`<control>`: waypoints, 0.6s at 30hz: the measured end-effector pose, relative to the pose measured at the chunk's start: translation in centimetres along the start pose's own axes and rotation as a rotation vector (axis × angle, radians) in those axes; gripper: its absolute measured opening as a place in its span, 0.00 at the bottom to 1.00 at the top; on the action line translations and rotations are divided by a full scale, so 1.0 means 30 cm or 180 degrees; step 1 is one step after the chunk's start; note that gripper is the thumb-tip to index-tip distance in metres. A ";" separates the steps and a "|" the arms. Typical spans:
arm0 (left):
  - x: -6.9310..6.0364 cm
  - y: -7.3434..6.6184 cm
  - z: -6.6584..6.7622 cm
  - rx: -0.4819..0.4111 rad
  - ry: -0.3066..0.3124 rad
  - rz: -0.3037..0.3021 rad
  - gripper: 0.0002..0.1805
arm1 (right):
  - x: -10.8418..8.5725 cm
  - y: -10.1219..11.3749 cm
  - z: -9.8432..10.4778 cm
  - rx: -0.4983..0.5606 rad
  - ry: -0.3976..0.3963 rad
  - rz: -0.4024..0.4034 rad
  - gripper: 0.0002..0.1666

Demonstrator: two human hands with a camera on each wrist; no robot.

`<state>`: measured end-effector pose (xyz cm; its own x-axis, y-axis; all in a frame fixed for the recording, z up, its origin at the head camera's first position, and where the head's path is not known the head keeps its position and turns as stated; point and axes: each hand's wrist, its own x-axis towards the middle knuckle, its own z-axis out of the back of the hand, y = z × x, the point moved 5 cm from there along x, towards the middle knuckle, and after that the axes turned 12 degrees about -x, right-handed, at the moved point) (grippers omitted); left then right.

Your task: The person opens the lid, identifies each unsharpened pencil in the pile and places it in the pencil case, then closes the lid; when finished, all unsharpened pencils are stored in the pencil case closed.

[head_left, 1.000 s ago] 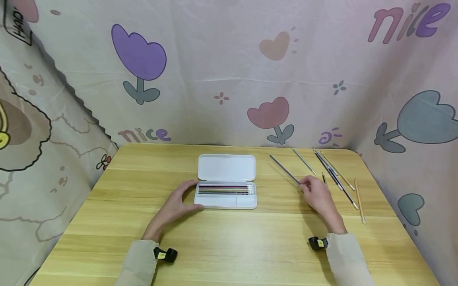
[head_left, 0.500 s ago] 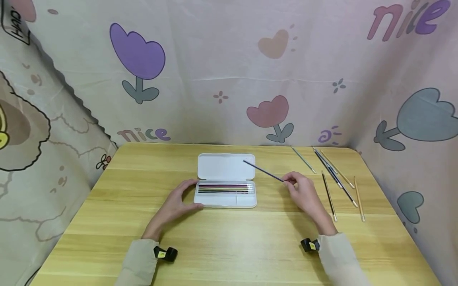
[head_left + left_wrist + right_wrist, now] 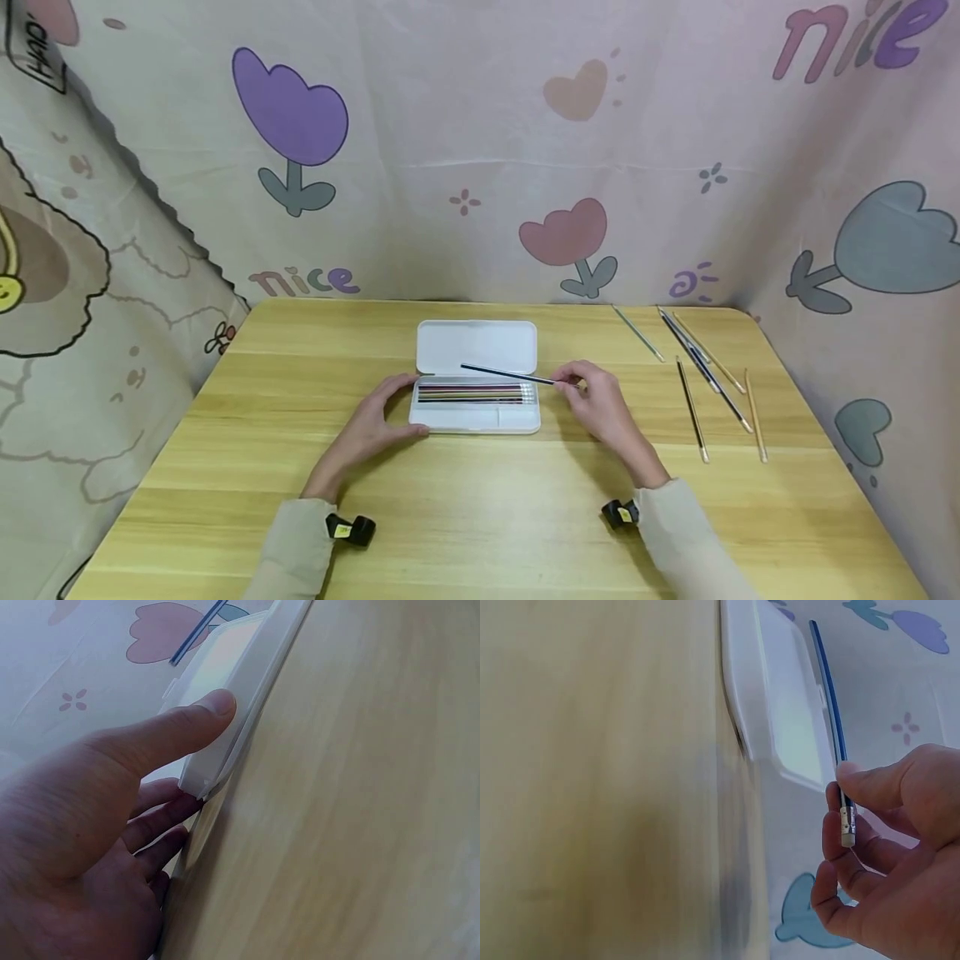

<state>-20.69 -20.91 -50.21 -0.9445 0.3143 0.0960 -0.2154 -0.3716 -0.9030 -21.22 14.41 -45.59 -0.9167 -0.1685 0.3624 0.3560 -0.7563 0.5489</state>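
An open white pencil case (image 3: 457,421) lies on the table with its lid (image 3: 476,342) folded back. Several pencils (image 3: 468,394) lie side by side in its rear compartment. My left hand (image 3: 371,429) grips the case's left end; in the left wrist view the thumb presses the front wall and the fingers reach round the end. My right hand (image 3: 600,408) pinches a dark blue striped pencil (image 3: 831,690) between thumb and fingers near its eraser end. That pencil is held above the case, pointing left across the hinge side.
Right of my right hand, several loose pencils lie on the wooden table (image 3: 480,517): a black one (image 3: 692,408), a yellow one (image 3: 755,417), a greenish one (image 3: 637,332) and a crossed group (image 3: 697,354). A printed curtain (image 3: 420,125) hangs behind the table.
My right hand has carried the blue pencil leftward from the loose pencils to over the case, turning it nearly level with the case. My left hand has stayed at the case's left end.
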 end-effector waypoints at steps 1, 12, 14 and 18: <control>0.000 0.000 0.002 0.0001 -0.0004 0.0005 0.50 | 0.006 0.007 -0.008 0.0019 0.0007 0.0007 0.04; -0.005 0.009 0.007 0.0051 -0.0013 0.0041 0.49 | 0.054 0.084 -0.090 0.0260 0.0064 0.0129 0.06; -0.005 0.008 0.005 0.0034 -0.0011 0.0036 0.49 | 0.057 0.096 -0.105 0.0257 0.0072 0.0182 0.06; -0.001 0.002 0.001 0.0019 -0.0002 0.0025 0.49 | 0.063 0.111 -0.138 0.0238 0.0171 0.0224 0.06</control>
<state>-20.67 -20.98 -50.26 -0.9463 0.3109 0.0891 -0.2095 -0.3794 -0.9012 -22.52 8.97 -46.19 -0.8966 -0.2547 0.3623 0.4306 -0.6925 0.5788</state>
